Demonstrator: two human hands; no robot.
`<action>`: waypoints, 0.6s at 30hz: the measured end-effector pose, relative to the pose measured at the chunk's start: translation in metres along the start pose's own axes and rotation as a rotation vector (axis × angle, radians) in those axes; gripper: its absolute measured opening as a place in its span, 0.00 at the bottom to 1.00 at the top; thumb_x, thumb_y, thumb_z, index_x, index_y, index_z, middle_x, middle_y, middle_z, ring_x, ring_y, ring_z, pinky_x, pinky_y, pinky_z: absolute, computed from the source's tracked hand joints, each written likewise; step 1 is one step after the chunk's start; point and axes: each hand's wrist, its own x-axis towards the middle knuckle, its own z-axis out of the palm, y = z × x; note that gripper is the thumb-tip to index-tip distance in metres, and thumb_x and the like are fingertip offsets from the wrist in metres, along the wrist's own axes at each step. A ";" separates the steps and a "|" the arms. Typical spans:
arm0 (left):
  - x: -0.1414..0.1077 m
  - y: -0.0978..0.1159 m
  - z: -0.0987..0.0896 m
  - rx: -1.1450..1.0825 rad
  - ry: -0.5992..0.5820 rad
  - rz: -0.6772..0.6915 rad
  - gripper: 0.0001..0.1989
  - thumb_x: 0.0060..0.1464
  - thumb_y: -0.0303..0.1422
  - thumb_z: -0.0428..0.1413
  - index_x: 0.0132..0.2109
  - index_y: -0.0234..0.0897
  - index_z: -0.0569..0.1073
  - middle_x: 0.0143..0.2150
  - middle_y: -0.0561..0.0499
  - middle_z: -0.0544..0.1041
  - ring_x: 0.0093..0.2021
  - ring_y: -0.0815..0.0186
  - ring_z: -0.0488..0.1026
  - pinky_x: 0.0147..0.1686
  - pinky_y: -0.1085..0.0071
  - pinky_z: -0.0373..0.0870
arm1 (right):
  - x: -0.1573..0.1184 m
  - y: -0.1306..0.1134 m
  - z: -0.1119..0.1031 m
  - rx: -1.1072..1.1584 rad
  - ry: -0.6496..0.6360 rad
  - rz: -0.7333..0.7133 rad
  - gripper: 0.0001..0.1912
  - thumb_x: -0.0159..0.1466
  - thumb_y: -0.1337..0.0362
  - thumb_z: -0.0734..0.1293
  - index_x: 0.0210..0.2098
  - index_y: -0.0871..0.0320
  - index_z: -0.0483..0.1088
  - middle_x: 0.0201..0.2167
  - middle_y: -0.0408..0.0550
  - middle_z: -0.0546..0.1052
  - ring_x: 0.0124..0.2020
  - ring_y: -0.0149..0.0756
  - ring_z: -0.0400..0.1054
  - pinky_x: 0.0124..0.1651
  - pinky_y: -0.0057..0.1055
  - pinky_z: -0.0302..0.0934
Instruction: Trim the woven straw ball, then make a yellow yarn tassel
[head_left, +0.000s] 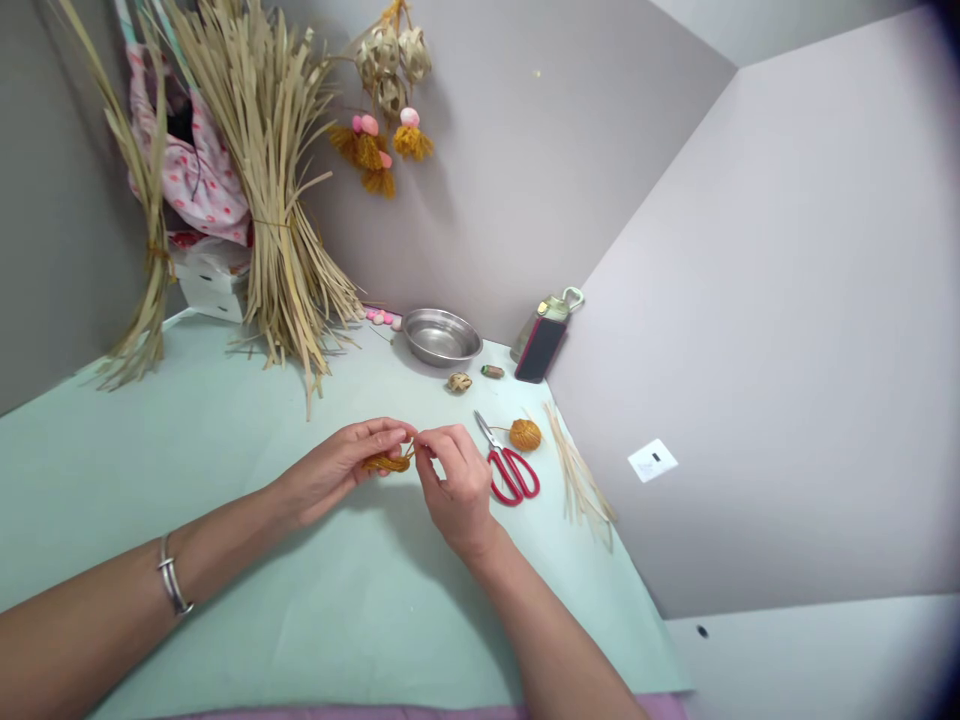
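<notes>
My left hand (pixel 352 460) is closed on a small looped bundle of mustard yarn (pixel 388 463), which shows below its fingers. Fingertips of my right hand (pixel 456 480) are pinched together at the right end of the bundle, on a thin strand of the yarn rising from it. Both hands nearly touch at the fingertips, above the pale green table cover (pixel 315 620). Just right of my right hand lie red-handled scissors (pixel 512 470), blades pointing up and left, and beside them a ball of mustard yarn (pixel 525 434).
Behind the hands are a steel bowl (pixel 442 338), a woven ball (pixel 459 382), a thread spool (pixel 493 371) and a phone (pixel 541 350) leaning on a bottle. Straw bundles (pixel 274 200) stand back left; thin strips (pixel 577 470) lie right. Tasselled ornaments (pixel 382 140) hang on the wall.
</notes>
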 end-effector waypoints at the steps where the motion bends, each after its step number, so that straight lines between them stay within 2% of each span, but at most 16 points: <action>1: 0.000 0.000 0.000 0.021 0.005 0.000 0.08 0.58 0.37 0.60 0.40 0.36 0.77 0.32 0.53 0.68 0.36 0.69 0.64 0.35 0.76 0.62 | 0.000 0.000 0.000 0.008 -0.002 0.001 0.08 0.67 0.74 0.61 0.38 0.58 0.72 0.30 0.49 0.75 0.32 0.33 0.70 0.35 0.28 0.67; 6: 0.000 -0.001 0.000 0.027 0.057 0.012 0.08 0.57 0.37 0.60 0.34 0.37 0.75 0.28 0.56 0.64 0.32 0.70 0.61 0.31 0.76 0.58 | 0.000 0.001 -0.001 0.056 -0.028 0.011 0.09 0.68 0.72 0.61 0.37 0.58 0.72 0.32 0.50 0.76 0.34 0.33 0.71 0.37 0.29 0.68; 13: 0.000 -0.002 0.000 0.024 0.051 -0.020 0.10 0.55 0.38 0.62 0.41 0.37 0.77 0.32 0.53 0.67 0.35 0.69 0.63 0.34 0.76 0.61 | -0.001 0.003 -0.001 0.068 -0.034 0.012 0.09 0.68 0.72 0.61 0.37 0.57 0.73 0.32 0.50 0.76 0.34 0.34 0.72 0.38 0.29 0.69; 18: 0.001 -0.004 -0.001 0.019 0.077 0.011 0.08 0.56 0.37 0.62 0.35 0.36 0.76 0.29 0.55 0.64 0.32 0.71 0.61 0.32 0.78 0.60 | 0.001 0.001 -0.001 0.152 -0.066 0.059 0.09 0.67 0.71 0.62 0.37 0.58 0.74 0.33 0.51 0.76 0.35 0.35 0.72 0.39 0.31 0.68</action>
